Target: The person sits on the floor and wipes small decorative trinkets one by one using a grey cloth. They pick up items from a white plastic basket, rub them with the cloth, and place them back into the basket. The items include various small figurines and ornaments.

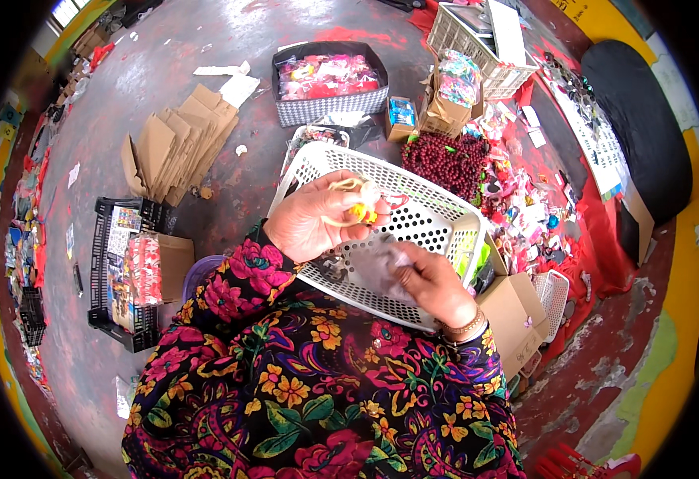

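My left hand (305, 219) is closed on a small pale yellow loop with a bright yellow ornament (363, 212), which looks like a hair tie. Part of it is hidden by my fingers. My right hand (439, 289) pinches a thin, greyish, see-through plastic bag (377, 263), smeared by motion. Both hands are over a white perforated plastic basket (349, 162) in front of me. A few small pieces lie at its near left, partly covered by the bag and my arm.
Beyond the basket stands a checked box (329, 109) of pink packets. Flattened cardboard (186, 144) and a black crate (114, 323) are at left. Dark red beads (445, 164), heaped trinkets (525, 207) and an open carton (517, 311) lie at right.
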Motion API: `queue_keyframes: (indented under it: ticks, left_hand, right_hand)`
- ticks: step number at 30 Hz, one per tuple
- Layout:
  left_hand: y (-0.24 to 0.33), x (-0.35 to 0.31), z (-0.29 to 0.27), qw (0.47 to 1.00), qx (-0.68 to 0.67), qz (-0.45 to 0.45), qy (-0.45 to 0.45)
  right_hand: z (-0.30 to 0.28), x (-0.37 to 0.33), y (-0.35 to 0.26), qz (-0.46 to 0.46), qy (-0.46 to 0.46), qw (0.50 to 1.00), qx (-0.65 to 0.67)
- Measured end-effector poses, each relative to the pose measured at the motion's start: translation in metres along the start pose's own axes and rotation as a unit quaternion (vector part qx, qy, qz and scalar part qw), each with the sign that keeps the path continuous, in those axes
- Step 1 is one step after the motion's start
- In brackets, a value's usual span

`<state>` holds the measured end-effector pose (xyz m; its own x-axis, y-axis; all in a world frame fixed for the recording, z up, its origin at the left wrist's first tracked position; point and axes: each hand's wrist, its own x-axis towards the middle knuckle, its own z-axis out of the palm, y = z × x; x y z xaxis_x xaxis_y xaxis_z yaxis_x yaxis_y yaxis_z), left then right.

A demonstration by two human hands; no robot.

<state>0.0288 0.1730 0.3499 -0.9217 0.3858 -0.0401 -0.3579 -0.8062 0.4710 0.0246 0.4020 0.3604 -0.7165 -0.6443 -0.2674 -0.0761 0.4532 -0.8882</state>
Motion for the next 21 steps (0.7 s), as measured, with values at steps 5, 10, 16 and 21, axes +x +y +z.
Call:
queue_keyframes:
  ticks: [5, 10, 16, 21]
  left_hand:
    - [-0.002, 0.001, 0.001, 0.999, 0.031, 0.001, 0.029]
    - [-0.007, 0.000, 0.001, 0.998, 0.061, 0.005, 0.018]
    - [-0.010, -0.003, 0.002, 0.998, 0.067, -0.017, 0.005]
    - [-0.016, 0.000, 0.005, 0.993, 0.104, 0.034, 0.040]
  right_hand:
    - [-0.001, 0.006, 0.009, -0.017, 0.106, 0.958, 0.265]
    - [-0.006, 0.008, 0.000, -0.015, 0.166, 0.875, 0.454]
    - [-0.015, 0.002, -0.009, -0.077, 0.198, 0.872, 0.440]
    - [-0.015, -0.001, -0.030, -0.115, 0.184, 0.882, 0.419]
